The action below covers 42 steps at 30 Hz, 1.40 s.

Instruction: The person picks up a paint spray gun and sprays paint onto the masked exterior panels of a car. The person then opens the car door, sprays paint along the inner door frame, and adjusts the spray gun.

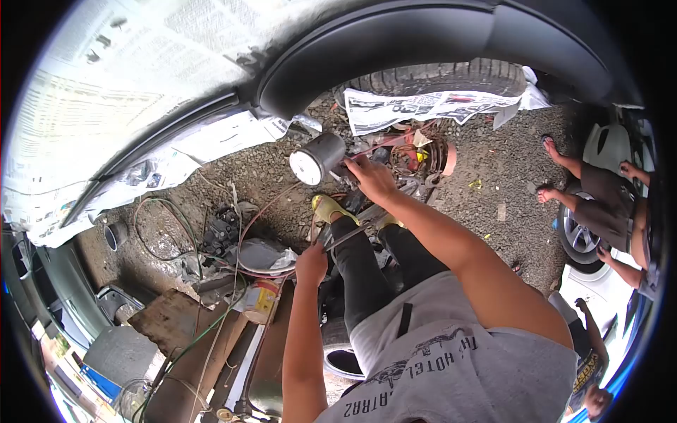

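Metal cup (328, 149): was held out in front of the person, over the gravel (522, 166), tilted, with a round white end facing down-left in the view; whether that end was the mouth or the base could not be told.
Right hand (372, 180): was closed at the cup's side, apparently gripping a handle that the fingers mostly hid.
Left hand (312, 264): was closed around one end of a thin strip (343, 238), which crossed in front of a trouser leg, well apart from the cup.
Step in hand: seemed to be handling the cup, with the strip kept ready in the other hand.
Next move: appeared to call for a firm right grip and a careful tilt, in case the cup had loose contents, with the strip clear of the leg.
Near the cup: a coil of hose (442, 156) lay just beyond the right hand.
Farther out: newspaper (416, 107) hung before a tyre (458, 76); another person (610, 187) was well apart, at the view's right.
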Motion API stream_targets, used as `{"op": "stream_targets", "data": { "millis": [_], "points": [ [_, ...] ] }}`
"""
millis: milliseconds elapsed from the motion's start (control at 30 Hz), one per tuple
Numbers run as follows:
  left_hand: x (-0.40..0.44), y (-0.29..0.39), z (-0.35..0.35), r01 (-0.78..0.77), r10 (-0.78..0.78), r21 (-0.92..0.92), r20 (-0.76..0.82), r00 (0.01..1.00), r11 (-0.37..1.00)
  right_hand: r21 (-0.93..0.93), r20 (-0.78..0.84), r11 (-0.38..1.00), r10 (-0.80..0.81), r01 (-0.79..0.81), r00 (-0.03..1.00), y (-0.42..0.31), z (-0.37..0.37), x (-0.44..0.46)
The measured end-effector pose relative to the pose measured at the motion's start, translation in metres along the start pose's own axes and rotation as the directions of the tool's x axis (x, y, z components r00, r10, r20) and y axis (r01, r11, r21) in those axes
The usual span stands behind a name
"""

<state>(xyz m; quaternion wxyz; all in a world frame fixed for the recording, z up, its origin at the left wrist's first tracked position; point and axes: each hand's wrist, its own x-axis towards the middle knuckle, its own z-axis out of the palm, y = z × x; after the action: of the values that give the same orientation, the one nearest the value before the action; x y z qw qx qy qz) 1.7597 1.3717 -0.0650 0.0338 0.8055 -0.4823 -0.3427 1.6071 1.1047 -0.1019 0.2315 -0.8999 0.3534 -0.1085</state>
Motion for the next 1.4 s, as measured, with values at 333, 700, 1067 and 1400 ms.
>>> {"op": "stream_targets", "data": {
  "millis": [333, 700, 1067, 1400],
  "points": [
    [-0.006, -0.022, 0.055, -0.006, 0.006, 0.000, 0.061, 0.998, 1.000, 0.055, 0.027, 0.998, -0.002, 0.000, 1.000, 0.029, 0.044, 0.008],
    [-0.069, 0.001, 0.079, 0.127, -0.154, 0.098, 0.362, 0.919, 0.987, 0.122, -0.078, 0.992, 0.000, 0.009, 0.997, 0.007, -0.146, -0.101],
    [-0.078, 0.053, 0.045, -0.193, 0.054, 0.226, 0.507, 0.860, 0.955, 0.456, -0.243, 0.868, 0.332, -0.195, 0.912, -0.052, -0.319, -0.209],
    [-0.005, 0.162, -0.181, -0.521, 0.482, -0.153, -0.231, 0.845, 0.840, 0.832, -0.220, 0.522, 0.624, -0.191, 0.750, -0.102, -0.321, -0.194]
  ]
}}
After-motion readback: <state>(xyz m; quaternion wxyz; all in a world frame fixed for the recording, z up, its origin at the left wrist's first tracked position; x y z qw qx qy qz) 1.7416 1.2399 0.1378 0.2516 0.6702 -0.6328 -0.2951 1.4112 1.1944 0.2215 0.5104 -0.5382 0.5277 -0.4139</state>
